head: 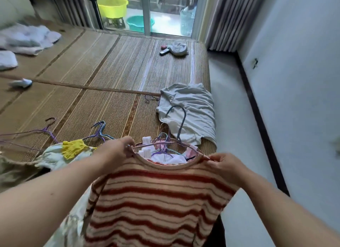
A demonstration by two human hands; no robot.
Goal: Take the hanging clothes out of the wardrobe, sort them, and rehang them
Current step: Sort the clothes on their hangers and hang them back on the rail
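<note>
- Underneath, spread wide: woven mat [110, 71], strewn with clothes and loose hangers.
- Held up over its near edge: striped sweater [156, 200], probably soft, light and stretchy; best taken at the shoulders.
- Pinching the neckline at either side: left hand [117, 152] and right hand [224, 163], fingertips pressed together on the knit.
- Poking from the collar: wire hanger [182, 121], thin, likely springy.

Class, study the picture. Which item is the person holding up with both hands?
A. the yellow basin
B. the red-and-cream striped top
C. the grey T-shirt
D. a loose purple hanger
B: the left hand and the right hand each pinch the striped top at its neckline; the grey T-shirt lies untouched on the mat beyond.
</note>
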